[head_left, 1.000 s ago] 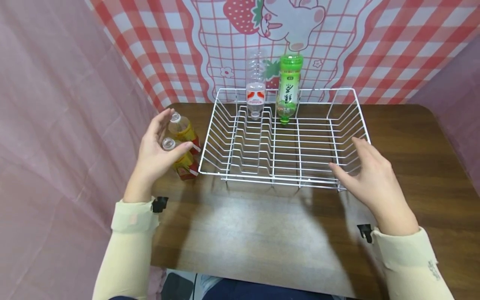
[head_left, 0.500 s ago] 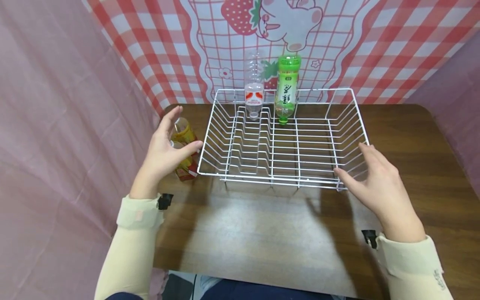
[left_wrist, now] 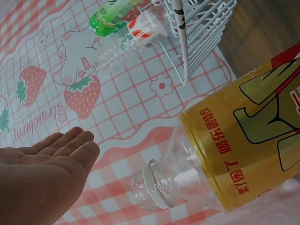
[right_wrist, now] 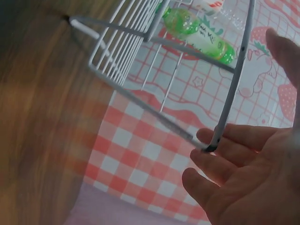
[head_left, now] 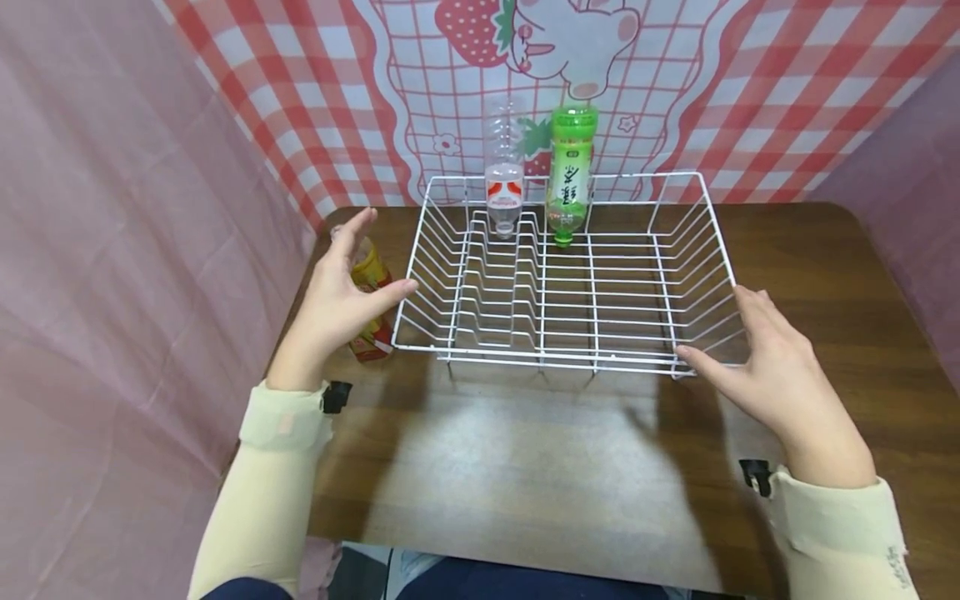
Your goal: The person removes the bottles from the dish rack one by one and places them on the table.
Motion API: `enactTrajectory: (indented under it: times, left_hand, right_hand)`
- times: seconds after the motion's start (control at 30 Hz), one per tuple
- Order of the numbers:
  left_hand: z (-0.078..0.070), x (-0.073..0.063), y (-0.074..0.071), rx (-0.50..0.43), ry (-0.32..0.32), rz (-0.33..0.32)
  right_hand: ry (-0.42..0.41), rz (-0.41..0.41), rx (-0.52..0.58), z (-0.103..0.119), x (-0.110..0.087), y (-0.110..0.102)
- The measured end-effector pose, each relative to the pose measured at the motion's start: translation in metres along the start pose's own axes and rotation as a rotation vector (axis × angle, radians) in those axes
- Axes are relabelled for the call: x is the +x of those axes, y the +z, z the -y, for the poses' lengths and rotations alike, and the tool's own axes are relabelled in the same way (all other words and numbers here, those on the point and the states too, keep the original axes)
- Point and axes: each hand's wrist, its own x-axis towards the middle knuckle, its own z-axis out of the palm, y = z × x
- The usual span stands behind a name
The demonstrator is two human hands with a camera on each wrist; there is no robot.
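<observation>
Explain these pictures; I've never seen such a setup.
There is no machine, just a person's left hand and right hand. The picture showing both hands is taken from the head, looking down; the others, from each wrist. A white wire dish rack stands on the wooden table, with a clear bottle and a green bottle neck-down at its back. By its left end is at least one yellow-labelled bottle. Neither hand grips anything; both are near the rack's ends.
</observation>
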Motion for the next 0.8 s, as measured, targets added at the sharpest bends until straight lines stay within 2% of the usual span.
enactTrajectory:
  times: [0.2, 0.5, 0.8]
  left_hand:
    - [0.001, 0.001, 0.001, 0.007, 0.020, -0.005]
    - [-0.003, 0.004, 0.002, 0.031, -0.018, 0.008]
    - [-0.006, 0.007, 0.008, 0.006, -0.024, 0.035]
  right_hand:
    - [-0.011, 0.022, 0.008, -0.011, -0.004, -0.002]
    - [0.005, 0.048, 0.020, -0.027, -0.005, -0.004]
    - [-0.011, 0.081, 0.032, -0.039, -0.002, -0.003]
